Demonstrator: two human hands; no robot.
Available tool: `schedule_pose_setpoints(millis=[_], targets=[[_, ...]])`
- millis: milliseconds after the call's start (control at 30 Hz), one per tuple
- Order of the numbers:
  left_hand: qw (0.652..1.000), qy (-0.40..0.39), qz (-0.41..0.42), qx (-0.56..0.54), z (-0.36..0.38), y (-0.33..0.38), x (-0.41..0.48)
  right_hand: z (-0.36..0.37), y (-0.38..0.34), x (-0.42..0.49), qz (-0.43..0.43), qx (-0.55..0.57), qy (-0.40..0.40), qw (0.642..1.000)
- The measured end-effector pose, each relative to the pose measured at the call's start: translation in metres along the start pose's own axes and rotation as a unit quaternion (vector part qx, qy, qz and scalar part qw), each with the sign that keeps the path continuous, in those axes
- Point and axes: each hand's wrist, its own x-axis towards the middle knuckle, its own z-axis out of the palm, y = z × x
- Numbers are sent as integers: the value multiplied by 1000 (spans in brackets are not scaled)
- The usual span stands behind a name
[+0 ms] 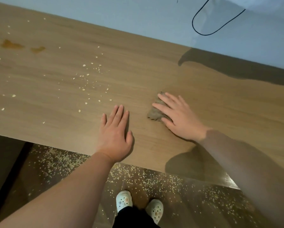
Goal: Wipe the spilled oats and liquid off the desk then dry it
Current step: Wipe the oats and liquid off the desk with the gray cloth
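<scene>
The oats (87, 74) lie on the desk (154, 63), left of both hands. The brown liquid (12, 44) sits even farther left. The wiping looks only partly done. The cloth (154, 113) is under the right hand (179, 117), pressed by flat, straight fingers. The left hand (116, 134) lies flat beside it, holding nothing. Next, the cloth likely needs to slide left to the oats.

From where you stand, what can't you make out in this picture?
Head view, the only one:
- Cloth: mostly covered by the right hand, so its full shape is hidden.
- Brown liquid: cut off by the left edge, so its extent is unknown.
- Black cable: runs off the top edge; where it leads is unseen.
- Floor beneath the desk: hidden by the desktop.
</scene>
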Motion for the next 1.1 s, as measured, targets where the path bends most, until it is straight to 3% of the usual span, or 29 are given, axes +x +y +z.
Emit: schedule_pose_setpoints(millis=[67, 167, 233, 300, 400, 467, 600, 700, 767, 867, 967, 1033, 1100], targets=[[1000, 7, 1, -8, 0, 0, 0, -5, 33, 22, 114, -24, 37, 993], [1000, 13, 1, -15, 0, 0, 0, -19, 65, 64, 343, 14, 82, 936], [1000, 20, 3, -15, 0, 0, 0, -18, 48, 78, 388, 9, 90, 917], [1000, 25, 3, -12, 2, -1, 1, -5, 10, 68, 296, -26, 89, 951], [1000, 28, 4, -13, 3, -1, 1, 17, -36, 17, 51, -48, 76, 995], [1000, 28, 4, -11, 3, -1, 0, 12, -22, 8, 0, -52, 38, 998], [999, 33, 4, -14, 3, -2, -1, -5, 15, 51, 173, -60, 42, 982], [999, 31, 5, -15, 4, -3, 0, -3, -9, 63, 266, -24, 68, 961], [999, 32, 6, -18, 4, -4, -1, 10, -38, 41, 213, -27, 75, 974], [999, 35, 8, -26, 4, -4, -1, 32, -62, -18, 47, -40, 59, 996], [999, 34, 7, -33, 4, -4, -1, 38, -32, -60, -41, -53, 44, 997], [998, 42, 8, -39, 4, -4, -1, 30, -3, -61, 18, -39, 59, 997], [998, 44, 9, -39, 5, -4, -1, 20, 12, -47, 152, -22, 71, 986]])
